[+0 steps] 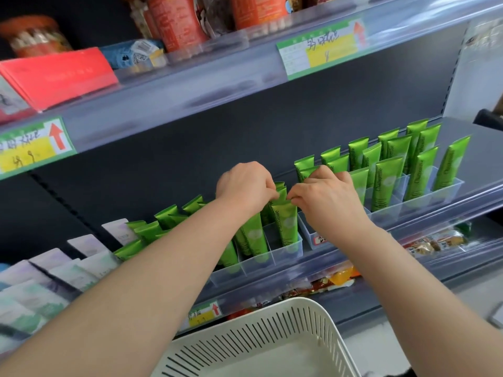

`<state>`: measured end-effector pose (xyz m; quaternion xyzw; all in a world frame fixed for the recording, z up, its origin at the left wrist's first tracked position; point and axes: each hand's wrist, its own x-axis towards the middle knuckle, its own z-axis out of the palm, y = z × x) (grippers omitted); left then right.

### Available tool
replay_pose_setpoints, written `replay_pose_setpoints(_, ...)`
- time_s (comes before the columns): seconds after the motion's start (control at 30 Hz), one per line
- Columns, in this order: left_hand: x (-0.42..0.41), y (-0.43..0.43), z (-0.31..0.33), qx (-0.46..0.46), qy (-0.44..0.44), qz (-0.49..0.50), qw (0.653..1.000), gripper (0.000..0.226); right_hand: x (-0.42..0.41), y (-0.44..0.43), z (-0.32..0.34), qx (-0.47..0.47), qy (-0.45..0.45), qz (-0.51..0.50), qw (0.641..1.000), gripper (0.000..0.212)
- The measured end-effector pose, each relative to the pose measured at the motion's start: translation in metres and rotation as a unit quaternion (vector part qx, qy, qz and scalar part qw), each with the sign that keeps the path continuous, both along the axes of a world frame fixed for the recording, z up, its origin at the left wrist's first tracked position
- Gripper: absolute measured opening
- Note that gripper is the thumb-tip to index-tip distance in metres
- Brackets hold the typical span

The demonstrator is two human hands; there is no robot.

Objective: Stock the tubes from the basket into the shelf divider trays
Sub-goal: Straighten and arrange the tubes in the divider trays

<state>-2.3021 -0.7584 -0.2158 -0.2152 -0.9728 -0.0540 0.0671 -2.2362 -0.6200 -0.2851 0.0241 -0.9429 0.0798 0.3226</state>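
Dead centre: left hand (245,186) and right hand (326,198), both grips closed to a fingertip pinch on the top edge of one green tube (284,223), upright in the front slot of a clear divider tray (288,253). Other tubes (389,180) ranged toward 2 o'clock. White basket (261,330) at 6 o'clock.

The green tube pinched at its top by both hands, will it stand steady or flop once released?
The green tube probably leans rather than falls: it stands in a narrow slot of the clear tray, like its tilted neighbours. Its glossy skin looks slippery; its flat crimped top likely bends easily.
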Motion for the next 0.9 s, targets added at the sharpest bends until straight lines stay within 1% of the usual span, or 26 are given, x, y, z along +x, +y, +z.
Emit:
replay_pose_setpoints(0.03, -0.002, -0.003, 0.002, 0.020, -0.009, 0.008, 1.000, 0.009, 0.000, 0.000, 0.001, -0.004, -0.006, 0.002, 1.000, 0.007)
replay_pose_setpoints(0.1, -0.006, -0.008, 0.007, 0.058, -0.012, 0.023, 0.998, 0.006, 0.000, 0.000, 0.002, -0.016, -0.016, 0.007, 1.000, 0.014)
replay_pose_setpoints(0.17, -0.012, -0.012, 0.009, 0.085, 0.006, 0.036, 0.996, 0.006, 0.000, 0.000, 0.005, -0.025, -0.014, 0.010, 1.000, 0.018)
replay_pose_setpoints(0.23, -0.018, -0.014, 0.010, 0.092, 0.025, 0.050, 0.994, 0.009, -0.001, 0.000, 0.007, -0.030, -0.011, 0.008, 0.999, 0.020)
replay_pose_setpoints(0.33, -0.029, -0.014, 0.009, 0.052, 0.037, 0.065, 0.996, 0.010, -0.002, 0.002, 0.008, -0.036, -0.005, -0.001, 0.999, 0.019)
replay_pose_setpoints(0.43, -0.040, -0.012, 0.004, -0.007, 0.021, 0.071, 0.997, 0.011, -0.003, 0.003, 0.009, -0.046, -0.006, -0.005, 0.999, 0.019)
replay_pose_setpoints(0.5, -0.045, -0.009, 0.000, -0.029, 0.010, 0.075, 0.997, 0.009, -0.004, 0.005, 0.009, -0.053, -0.008, -0.008, 0.999, 0.020)
replay_pose_setpoints(0.57, -0.048, -0.006, -0.003, -0.033, 0.018, 0.074, 0.997, 0.009, -0.005, 0.007, 0.010, -0.059, -0.008, -0.005, 0.998, 0.024)
replay_pose_setpoints(0.7, -0.051, 0.003, -0.007, -0.011, 0.071, 0.057, 0.996, 0.011, -0.007, 0.010, 0.008, -0.050, -0.027, 0.003, 0.998, 0.030)
replay_pose_setpoints(0.9, -0.049, 0.007, -0.009, 0.015, 0.034, 0.046, 0.998, 0.011, -0.008, 0.011, 0.007, -0.034, -0.058, 0.006, 0.998, 0.031)
